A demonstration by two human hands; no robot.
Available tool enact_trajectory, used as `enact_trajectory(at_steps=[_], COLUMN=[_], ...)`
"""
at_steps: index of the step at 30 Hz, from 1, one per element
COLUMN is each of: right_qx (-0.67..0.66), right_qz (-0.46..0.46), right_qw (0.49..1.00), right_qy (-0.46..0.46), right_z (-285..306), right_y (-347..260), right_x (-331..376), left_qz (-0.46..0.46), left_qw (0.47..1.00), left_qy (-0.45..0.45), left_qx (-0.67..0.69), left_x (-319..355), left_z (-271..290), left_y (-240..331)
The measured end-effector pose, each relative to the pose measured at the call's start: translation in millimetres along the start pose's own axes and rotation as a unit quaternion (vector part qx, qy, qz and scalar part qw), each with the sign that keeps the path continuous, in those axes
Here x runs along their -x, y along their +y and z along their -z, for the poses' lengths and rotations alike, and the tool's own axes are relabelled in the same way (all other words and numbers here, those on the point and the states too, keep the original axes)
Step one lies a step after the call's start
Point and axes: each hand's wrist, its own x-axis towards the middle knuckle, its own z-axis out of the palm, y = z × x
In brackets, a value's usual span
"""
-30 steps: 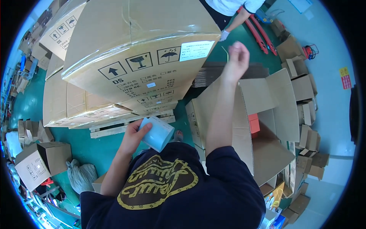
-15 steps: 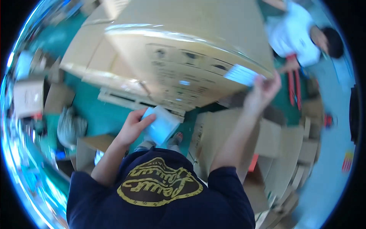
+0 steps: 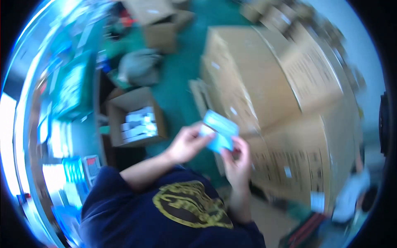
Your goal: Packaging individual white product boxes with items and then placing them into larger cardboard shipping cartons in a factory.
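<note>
A small pad of light blue sheets [image 3: 222, 126], which looks like a stack of labels, is held in front of my chest. My left hand [image 3: 188, 144] grips its left edge, thumb on top. At its lower right corner, my right hand [image 3: 239, 161] pinches the pad between thumb and fingers. Just beyond and to the right stand large brown cartons [image 3: 264, 74] with printed sides. A white label [image 3: 317, 201] is stuck on the near carton's side, low on the right. Motion blur hides the sheets' details.
On the left, an open cardboard box [image 3: 159, 120] contains several small white boxes. A grey sack [image 3: 139, 67] lies beyond it on the green floor [image 3: 186, 53]. Cluttered green shelving or a bench [image 3: 74, 91] runs along the left. Another person [image 3: 351, 194] is at the lower right.
My view has swung left, so the cartons now lie to my right. My right hand has left the label on the carton and come to the blue pad in my left hand.
</note>
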Motion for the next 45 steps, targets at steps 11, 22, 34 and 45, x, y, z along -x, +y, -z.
enact_trajectory(at_steps=[11,22,34,45], right_qx=[-0.155,-0.202,-0.082,0.358], right_qz=[0.041,-0.009,0.226,0.477], right_qw=[0.976,0.738,0.752,0.648], right_qy=[-0.144,-0.644,-0.614,-0.475], right_z=[-153.2,-327.6,-556.2,-797.4], right_y=[-46.9,-50.5,-135.6,-47.7], right_x=[-79.3,-52.8,55.2,29.5], left_qz=[0.001,-0.078,-0.022,0.141], left_qw=[0.995,0.778,0.612,0.595], left_qy=[0.098,0.618,0.789,0.77], left_qx=[-0.005,0.077,-0.057,-0.184], left_x=[82.6,212.9,383.8,734.8], left_z=[124.1,167.6,312.8,591.6], left_y=[-1.5,12.5,5.7,-29.9])
